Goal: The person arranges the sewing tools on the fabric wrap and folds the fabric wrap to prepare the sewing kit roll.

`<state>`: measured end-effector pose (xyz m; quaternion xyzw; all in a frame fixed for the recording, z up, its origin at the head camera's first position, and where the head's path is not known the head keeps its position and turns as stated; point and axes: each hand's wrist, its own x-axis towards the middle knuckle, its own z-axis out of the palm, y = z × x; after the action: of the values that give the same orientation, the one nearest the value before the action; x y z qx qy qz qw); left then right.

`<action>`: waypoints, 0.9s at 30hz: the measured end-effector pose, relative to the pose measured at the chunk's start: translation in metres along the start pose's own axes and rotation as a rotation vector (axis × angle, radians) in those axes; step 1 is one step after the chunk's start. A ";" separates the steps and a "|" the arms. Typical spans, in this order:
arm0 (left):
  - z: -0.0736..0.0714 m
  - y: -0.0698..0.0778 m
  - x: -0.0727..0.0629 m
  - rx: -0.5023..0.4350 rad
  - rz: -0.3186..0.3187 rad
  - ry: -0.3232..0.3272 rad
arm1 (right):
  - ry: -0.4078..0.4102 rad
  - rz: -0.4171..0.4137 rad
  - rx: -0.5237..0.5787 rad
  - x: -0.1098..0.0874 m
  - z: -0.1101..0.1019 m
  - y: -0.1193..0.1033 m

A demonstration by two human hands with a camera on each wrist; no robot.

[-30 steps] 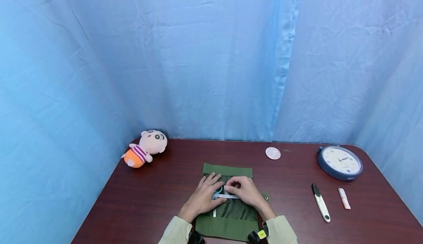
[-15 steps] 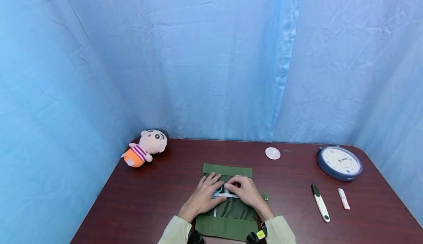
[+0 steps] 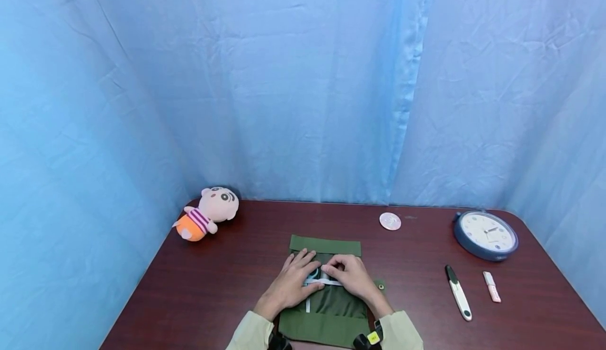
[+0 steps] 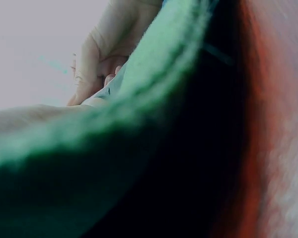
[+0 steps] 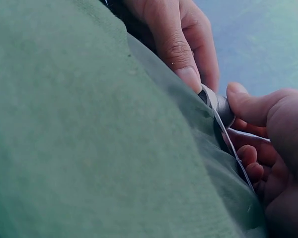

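A green fabric pouch [image 3: 326, 330] lies unfolded on the table, with a white elastic strap [image 3: 333, 282] across its middle. My left hand [image 3: 294, 279] rests flat on the pouch's left part, fingers spread, its thumb at the strap. My right hand [image 3: 351, 277] pinches a small grey spool-like cylinder [image 5: 224, 110] between thumb and fingers, right at the strap. Beside it, partly under my left hand, shows a light-blue looped handle [image 3: 314, 273]. In the left wrist view, blurred green fabric [image 4: 154, 64] covers much of the work.
To the right lie a white tool with a dark tip [image 3: 458, 293] and a small white-and-pink tube [image 3: 492, 287]. Behind them stands a blue-rimmed clock [image 3: 487, 234]. A pale round disc [image 3: 390, 221] lies at the back, and a plush doll [image 3: 208, 214] at the back left.
Both hands stay nearly in place on the pouch. The right fingertips shift slightly at the strap, and more of the grey cylinder shows beside them.
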<state>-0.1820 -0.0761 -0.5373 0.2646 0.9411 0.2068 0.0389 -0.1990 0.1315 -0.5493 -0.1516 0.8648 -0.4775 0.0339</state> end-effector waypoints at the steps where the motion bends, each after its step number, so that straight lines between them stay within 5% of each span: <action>1: 0.000 0.000 0.000 -0.003 0.001 -0.001 | 0.000 0.003 -0.005 -0.001 0.000 -0.001; 15: -0.001 0.002 0.000 0.005 -0.018 -0.013 | -0.025 -0.034 -0.020 -0.003 0.001 0.002; 27: -0.002 0.002 0.000 0.000 -0.002 -0.002 | 0.083 -0.120 -0.260 -0.002 0.012 -0.002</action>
<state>-0.1814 -0.0758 -0.5347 0.2641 0.9414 0.2062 0.0401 -0.1944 0.1216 -0.5543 -0.1865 0.9094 -0.3683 -0.0503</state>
